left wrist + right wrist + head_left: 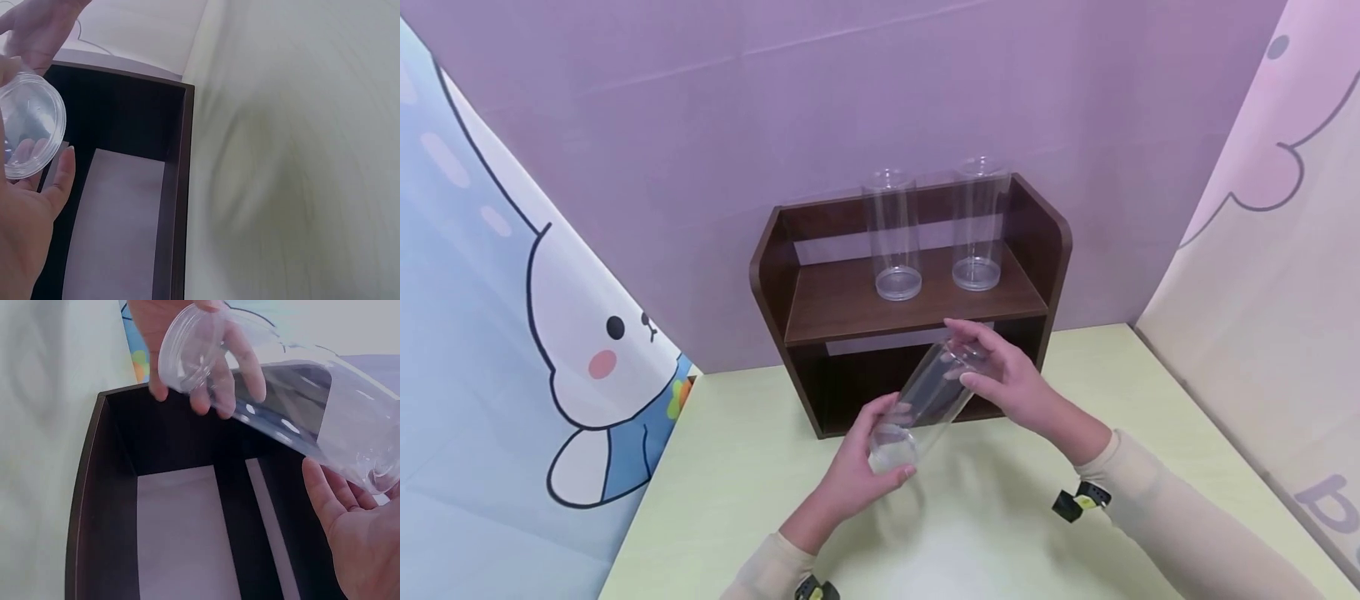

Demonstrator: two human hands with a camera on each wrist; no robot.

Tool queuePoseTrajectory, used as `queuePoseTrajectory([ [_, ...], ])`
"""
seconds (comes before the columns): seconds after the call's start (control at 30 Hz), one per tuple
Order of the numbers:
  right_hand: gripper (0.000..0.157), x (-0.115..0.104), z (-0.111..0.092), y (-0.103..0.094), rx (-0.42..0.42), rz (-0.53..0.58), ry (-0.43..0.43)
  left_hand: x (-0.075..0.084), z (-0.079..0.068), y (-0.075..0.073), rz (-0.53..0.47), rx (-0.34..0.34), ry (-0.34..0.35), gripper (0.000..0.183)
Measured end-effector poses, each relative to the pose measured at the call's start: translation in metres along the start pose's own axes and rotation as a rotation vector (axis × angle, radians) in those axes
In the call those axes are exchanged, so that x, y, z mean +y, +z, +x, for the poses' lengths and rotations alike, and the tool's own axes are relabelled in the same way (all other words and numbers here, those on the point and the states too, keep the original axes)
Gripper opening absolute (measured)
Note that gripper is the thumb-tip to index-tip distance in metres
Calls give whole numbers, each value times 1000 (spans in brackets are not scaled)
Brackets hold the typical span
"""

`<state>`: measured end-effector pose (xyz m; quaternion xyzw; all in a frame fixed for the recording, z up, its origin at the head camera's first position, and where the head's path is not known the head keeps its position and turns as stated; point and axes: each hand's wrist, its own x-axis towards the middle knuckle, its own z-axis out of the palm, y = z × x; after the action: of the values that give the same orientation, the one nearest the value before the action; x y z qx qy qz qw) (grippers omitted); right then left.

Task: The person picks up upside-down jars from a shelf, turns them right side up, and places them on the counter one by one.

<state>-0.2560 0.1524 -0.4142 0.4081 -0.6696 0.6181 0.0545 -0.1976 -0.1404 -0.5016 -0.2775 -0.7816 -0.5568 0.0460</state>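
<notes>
A clear plastic jar (931,392) is tilted between both hands in front of the shelf, its capped end low and to the left. My left hand (854,471) grips that lower end, thumb on the near side and fingers behind. At the upper end, my right hand (1017,382) holds the jar with curved fingers and thumb. The right wrist view shows the ridged cap (181,353) beside the left fingers. Two similar clear jars, a left one (893,229) and a right one (977,218), stand upright on the upper board of the dark brown shelf (835,304).
The shelf stands on a pale yellow-green table (730,450) against a purple backdrop (662,167). Its lower compartment (850,383) lies just behind the held jar. Printed cloth panels flank the table, the left one with a cartoon animal (595,333).
</notes>
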Motion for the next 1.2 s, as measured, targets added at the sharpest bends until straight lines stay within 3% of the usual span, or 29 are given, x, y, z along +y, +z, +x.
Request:
queuePoseTrajectory([
  [0.23, 64, 10, -8, -10, -18, 27, 40, -2, 1, -11, -125, 32, 32, 86],
  [0.5, 57, 21, -19, -16, -75, 162, 138, 0, 6, -28, -287, 76, 110, 75],
  [0.7, 54, 32, -30, -12, -78, 207, 230, 1, 9, -36, -314, 107, 134, 73],
  [0.9, 57, 42, -37, -6, -81, 271, 241, 2, 10, -41, -316, 136, 129, 72],
  [1.2, 57, 46, -40, -2, -78, 280, 253, 4, 10, -44, -318, 127, 114, 73],
])
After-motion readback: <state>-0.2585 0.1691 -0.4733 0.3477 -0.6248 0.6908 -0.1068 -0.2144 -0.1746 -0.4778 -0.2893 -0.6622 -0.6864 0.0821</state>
